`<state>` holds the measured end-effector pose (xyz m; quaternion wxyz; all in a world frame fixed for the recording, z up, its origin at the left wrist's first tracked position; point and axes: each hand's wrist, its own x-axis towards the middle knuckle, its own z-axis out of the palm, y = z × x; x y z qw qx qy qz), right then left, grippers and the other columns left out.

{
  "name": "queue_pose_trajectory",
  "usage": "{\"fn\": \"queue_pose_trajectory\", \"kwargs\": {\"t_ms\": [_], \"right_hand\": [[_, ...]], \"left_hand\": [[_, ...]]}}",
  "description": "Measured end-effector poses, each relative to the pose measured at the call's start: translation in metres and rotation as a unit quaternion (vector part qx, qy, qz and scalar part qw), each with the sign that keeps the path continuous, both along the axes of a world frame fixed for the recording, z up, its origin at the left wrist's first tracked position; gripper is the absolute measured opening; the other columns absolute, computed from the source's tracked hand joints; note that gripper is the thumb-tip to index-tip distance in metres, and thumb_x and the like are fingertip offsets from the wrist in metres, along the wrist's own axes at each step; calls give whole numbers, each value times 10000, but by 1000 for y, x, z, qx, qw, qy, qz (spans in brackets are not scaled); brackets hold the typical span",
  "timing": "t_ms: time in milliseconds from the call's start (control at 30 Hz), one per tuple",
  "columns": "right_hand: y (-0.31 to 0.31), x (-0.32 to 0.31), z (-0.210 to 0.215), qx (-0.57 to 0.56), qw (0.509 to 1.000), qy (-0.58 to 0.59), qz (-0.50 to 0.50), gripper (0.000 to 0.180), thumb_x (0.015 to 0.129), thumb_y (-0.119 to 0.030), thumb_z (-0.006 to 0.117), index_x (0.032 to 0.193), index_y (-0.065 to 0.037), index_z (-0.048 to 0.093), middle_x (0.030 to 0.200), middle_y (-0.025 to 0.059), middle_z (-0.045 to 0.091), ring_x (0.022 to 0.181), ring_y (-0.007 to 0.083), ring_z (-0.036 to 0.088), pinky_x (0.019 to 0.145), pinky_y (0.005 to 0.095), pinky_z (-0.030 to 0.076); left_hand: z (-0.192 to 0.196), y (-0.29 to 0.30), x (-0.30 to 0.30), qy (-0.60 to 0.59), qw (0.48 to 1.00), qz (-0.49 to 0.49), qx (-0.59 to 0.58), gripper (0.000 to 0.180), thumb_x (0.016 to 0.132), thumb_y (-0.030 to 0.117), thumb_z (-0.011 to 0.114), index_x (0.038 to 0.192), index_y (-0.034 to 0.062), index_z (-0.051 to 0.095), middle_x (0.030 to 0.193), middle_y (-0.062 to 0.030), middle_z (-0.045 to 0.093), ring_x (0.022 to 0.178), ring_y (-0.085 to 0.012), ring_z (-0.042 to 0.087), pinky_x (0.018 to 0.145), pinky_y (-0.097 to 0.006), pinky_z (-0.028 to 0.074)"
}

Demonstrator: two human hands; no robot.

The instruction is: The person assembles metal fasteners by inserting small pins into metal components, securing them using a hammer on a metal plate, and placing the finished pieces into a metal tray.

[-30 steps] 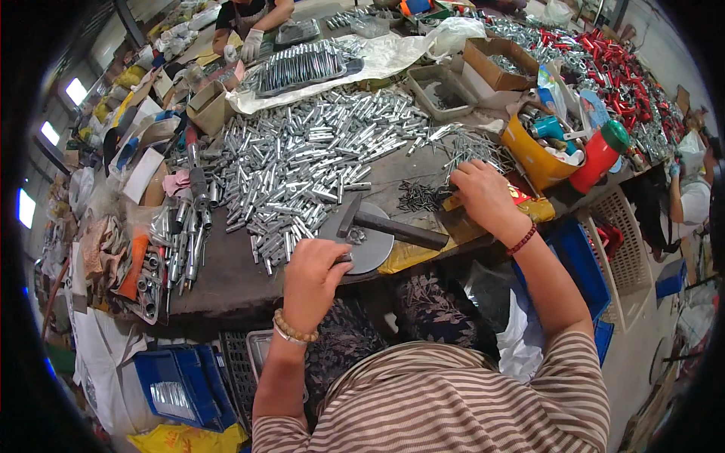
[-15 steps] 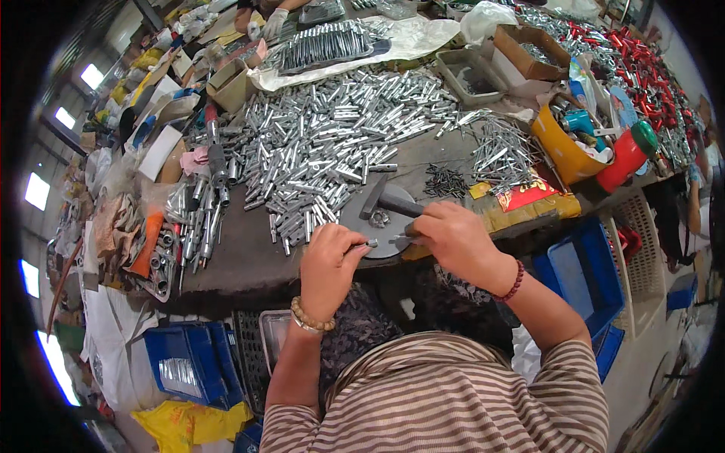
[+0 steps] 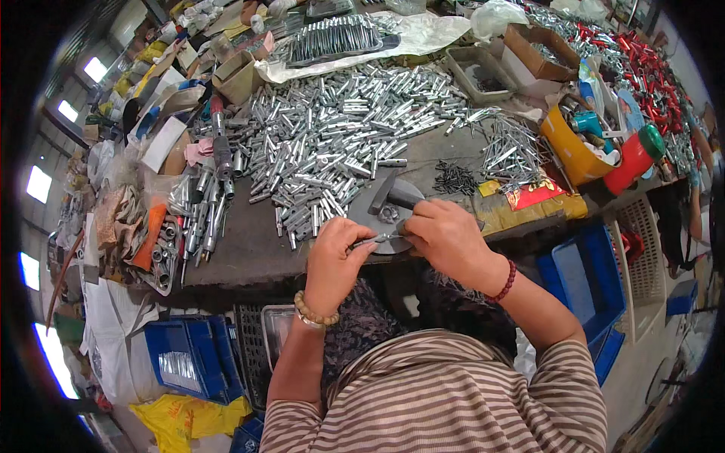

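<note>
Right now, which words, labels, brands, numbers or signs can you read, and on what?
Red packet: yellow marks, too small to read.
Yellow bag: reddish print, too creased and blurred to read.
Nothing else shows readable text, so none is quoted.

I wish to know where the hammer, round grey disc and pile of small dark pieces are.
Hammer (image 3: pixel 403 198): head view, on its handle.
Round grey disc (image 3: pixel 364 214): head view, on its bare left part.
Pile of small dark pieces (image 3: pixel 455 179): head view, near its middle.

Silvery tubes (image 3: pixel 340 128), shirt (image 3: pixel 445 392) — brown-striped, red container (image 3: pixel 628 167) (green top (image 3: pixel 651 141))
</note>
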<state>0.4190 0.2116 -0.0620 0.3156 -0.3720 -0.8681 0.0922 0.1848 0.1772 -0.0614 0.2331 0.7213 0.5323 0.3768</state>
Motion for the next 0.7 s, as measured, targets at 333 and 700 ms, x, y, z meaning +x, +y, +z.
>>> {"fn": "queue_pose_trajectory", "kwargs": {"t_ms": [333,700], "right_hand": [[4,-5,-2,-13,999,37,13,140,775,-66,785,881,-87,696,891,63,598,896,303,629,787,428,507],[13,24,11,-20,994,38,-104,202,785,-75,807,973,-72,735,944,108,655,931,345,670,786,455,549]], "left_hand": [[-9,1,2,-37,999,0,13,132,825,40,805,953,24,778,878,-70,630,861,-253,612,748,-356,482],[-11,-2,1,-34,999,5,19,115,831,44,804,943,29,779,897,-93,651,900,-281,636,796,-377,499]]}}
